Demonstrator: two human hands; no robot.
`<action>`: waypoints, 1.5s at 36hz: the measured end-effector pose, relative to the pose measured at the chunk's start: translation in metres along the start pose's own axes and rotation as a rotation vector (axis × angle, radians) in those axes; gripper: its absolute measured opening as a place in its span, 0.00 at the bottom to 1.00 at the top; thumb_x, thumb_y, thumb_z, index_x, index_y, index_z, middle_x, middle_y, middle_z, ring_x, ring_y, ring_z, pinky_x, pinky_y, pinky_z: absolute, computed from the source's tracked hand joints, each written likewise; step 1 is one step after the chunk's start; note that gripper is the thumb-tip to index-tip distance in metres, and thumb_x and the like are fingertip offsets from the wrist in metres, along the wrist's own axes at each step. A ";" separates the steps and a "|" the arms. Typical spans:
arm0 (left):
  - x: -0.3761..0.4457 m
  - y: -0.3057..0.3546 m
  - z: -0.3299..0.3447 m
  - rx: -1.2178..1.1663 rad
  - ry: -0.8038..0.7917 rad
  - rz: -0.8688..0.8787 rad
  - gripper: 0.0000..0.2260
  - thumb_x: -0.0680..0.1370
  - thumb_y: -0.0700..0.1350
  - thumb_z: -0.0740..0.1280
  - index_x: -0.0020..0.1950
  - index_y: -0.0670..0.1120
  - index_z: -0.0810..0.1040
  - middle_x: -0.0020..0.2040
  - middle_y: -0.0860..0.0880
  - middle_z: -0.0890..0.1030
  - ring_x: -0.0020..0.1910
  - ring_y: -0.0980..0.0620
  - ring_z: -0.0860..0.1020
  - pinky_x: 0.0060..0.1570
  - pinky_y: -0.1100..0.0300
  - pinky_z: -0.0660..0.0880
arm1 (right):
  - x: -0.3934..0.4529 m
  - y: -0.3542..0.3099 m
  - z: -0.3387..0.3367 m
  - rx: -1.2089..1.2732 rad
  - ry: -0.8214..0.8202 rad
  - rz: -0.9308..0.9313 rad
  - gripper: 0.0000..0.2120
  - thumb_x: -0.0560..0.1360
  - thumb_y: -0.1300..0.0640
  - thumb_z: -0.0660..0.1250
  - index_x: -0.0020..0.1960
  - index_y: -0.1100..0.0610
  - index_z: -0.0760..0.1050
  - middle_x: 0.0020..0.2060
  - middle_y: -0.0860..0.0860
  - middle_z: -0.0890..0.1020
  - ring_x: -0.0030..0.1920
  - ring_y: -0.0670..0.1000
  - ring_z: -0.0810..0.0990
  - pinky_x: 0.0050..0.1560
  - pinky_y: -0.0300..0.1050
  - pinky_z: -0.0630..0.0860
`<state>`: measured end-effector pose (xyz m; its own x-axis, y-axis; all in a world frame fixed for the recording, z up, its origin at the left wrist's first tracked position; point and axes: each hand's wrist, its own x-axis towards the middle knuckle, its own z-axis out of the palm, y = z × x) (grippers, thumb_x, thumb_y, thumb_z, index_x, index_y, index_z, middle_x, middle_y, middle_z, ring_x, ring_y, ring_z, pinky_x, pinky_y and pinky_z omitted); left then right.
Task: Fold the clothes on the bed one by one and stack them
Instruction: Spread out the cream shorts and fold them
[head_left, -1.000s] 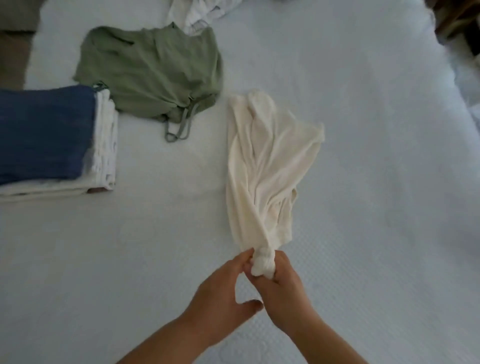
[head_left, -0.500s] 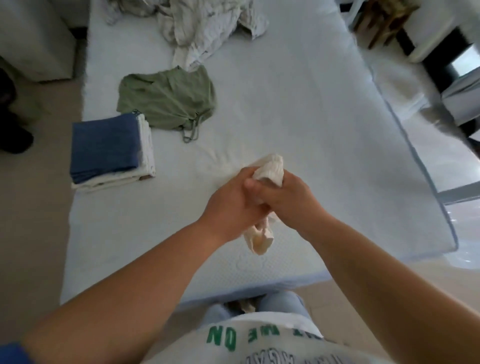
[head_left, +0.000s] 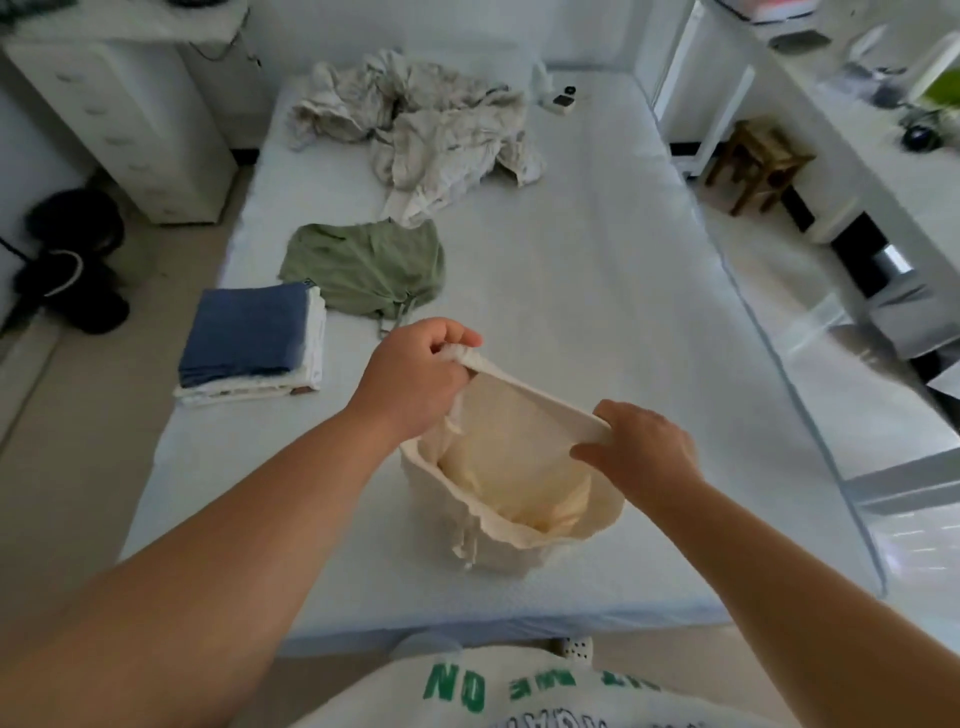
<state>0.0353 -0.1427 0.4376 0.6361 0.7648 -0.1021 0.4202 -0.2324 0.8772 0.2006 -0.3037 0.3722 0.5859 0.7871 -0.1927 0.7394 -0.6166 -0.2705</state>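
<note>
While the left hand (head_left: 415, 379) grips one end of the cream garment's (head_left: 514, 483) hem, the right hand (head_left: 641, 447) pinches the other, stretching it above the bed (head_left: 597, 291)

Upside-down green "NO" on person's shirt (head_left: 519, 691)

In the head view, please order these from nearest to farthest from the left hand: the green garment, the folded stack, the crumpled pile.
From the left hand:
1. Green garment, just beyond the hand.
2. Folded stack, to its left near the bed's edge; only slightly farther.
3. Crumpled pile, far up the bed.
</note>
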 end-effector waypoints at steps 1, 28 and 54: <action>-0.002 0.004 0.005 0.008 0.009 0.000 0.12 0.73 0.40 0.68 0.39 0.59 0.77 0.39 0.61 0.79 0.36 0.71 0.75 0.31 0.78 0.68 | 0.000 0.015 -0.001 -0.005 0.020 0.003 0.11 0.71 0.41 0.68 0.43 0.44 0.68 0.36 0.42 0.70 0.44 0.49 0.74 0.39 0.42 0.62; -0.022 0.010 0.002 -0.112 0.459 -0.207 0.10 0.75 0.40 0.64 0.40 0.56 0.76 0.41 0.58 0.78 0.40 0.58 0.75 0.34 0.62 0.70 | 0.024 0.100 -0.003 0.246 -0.289 0.200 0.10 0.73 0.63 0.60 0.49 0.53 0.77 0.43 0.54 0.80 0.39 0.53 0.78 0.40 0.46 0.76; 0.044 0.001 -0.063 0.596 -0.496 -0.134 0.06 0.71 0.42 0.68 0.44 0.53 0.77 0.37 0.55 0.80 0.31 0.61 0.79 0.28 0.68 0.70 | 0.053 0.062 -0.142 0.366 -0.040 0.292 0.08 0.75 0.65 0.58 0.44 0.57 0.76 0.40 0.54 0.75 0.41 0.52 0.72 0.43 0.47 0.72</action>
<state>0.0230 -0.0714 0.4638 0.7109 0.4842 -0.5101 0.7009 -0.5476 0.4571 0.3246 -0.3026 0.4792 0.7332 0.5862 -0.3447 0.3756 -0.7716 -0.5134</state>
